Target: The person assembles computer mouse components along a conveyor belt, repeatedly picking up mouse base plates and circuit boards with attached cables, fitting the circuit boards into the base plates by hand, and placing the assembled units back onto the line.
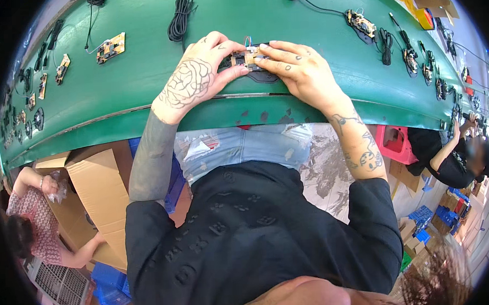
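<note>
A tan circuit board [240,60] with thin coloured wires sits on a black plastic base [264,77] at the near part of the green work surface. My left hand [211,67] grips the left side of this board, with the thumb along its near edge and the fingers at its far edge. From the right, my right hand [301,68] holds the same board, its fingers laid over the top and partly hiding it. Just beyond my left hand lies a coiled black cable [180,19], whose end runs down behind that hand.
Similar boards lie along the green surface [147,58], including a tan board [110,47] at left and a board on a black base [360,25] at right. A co-worker [40,227] reaches into a cardboard box [101,186] at left; another person [457,154] works at far right beside a pink-red plastic stool [395,144].
</note>
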`<action>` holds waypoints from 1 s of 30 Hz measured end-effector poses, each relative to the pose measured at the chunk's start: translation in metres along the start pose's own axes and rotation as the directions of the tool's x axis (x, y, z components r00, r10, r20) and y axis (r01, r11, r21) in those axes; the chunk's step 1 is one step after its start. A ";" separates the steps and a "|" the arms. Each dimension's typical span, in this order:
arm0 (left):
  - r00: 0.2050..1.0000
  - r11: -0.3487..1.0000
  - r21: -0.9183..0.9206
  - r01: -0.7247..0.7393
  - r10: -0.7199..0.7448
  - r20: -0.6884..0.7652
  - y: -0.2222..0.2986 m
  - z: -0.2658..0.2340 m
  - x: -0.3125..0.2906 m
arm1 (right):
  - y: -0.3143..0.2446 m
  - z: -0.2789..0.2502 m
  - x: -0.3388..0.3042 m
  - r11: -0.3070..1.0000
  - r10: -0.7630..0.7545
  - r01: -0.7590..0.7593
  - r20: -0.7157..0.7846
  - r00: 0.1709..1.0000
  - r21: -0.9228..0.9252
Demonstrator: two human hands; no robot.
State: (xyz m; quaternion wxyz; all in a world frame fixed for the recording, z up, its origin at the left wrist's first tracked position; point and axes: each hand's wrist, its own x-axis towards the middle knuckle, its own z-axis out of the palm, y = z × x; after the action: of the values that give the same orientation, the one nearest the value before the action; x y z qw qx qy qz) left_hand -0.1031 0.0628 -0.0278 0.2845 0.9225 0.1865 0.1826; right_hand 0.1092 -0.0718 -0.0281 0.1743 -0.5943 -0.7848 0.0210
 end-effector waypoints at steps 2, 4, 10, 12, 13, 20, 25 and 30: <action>1.000 1.000 -0.003 -0.024 0.024 0.000 0.000 -0.001 0.001 | 0.002 0.002 -0.002 0.999 -0.006 0.007 -0.042 0.999 0.036; 1.000 0.997 -0.078 0.021 -0.020 0.016 0.001 0.001 0.004 | 0.002 0.002 -0.003 1.000 0.004 -0.004 -0.019 1.000 0.017; 1.000 0.998 0.056 0.002 -0.003 0.006 0.002 0.005 0.004 | 0.000 0.003 -0.004 1.000 -0.005 0.005 -0.044 0.999 -0.001; 1.000 1.000 0.024 -0.019 0.019 -0.008 -0.004 0.005 0.004 | -0.001 0.006 -0.004 1.000 0.007 -0.008 -0.051 0.999 -0.008; 1.000 1.000 -0.012 0.004 -0.004 0.012 -0.005 0.003 0.004 | -0.001 0.003 -0.002 1.000 -0.007 0.008 -0.042 0.999 0.029; 0.999 0.998 -0.067 0.016 -0.013 0.051 -0.005 0.002 0.005 | 0.009 -0.010 0.013 0.927 0.266 -0.267 0.039 0.963 0.264; 1.000 0.998 -0.068 0.007 -0.008 -0.010 -0.008 0.007 0.001 | 0.009 -0.019 0.028 0.922 0.283 -0.312 0.151 0.947 0.229; 1.000 0.999 -0.032 0.011 -0.011 -0.015 -0.006 0.006 0.002 | 0.012 -0.014 0.024 0.924 0.266 -0.294 0.142 0.954 0.244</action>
State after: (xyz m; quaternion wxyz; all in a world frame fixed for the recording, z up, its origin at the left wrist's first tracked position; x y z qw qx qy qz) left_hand -0.0995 0.0653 -0.0356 0.2987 0.9153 0.1908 0.1912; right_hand 0.1184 -0.0482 -0.0118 0.2047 -0.6701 -0.6903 0.1807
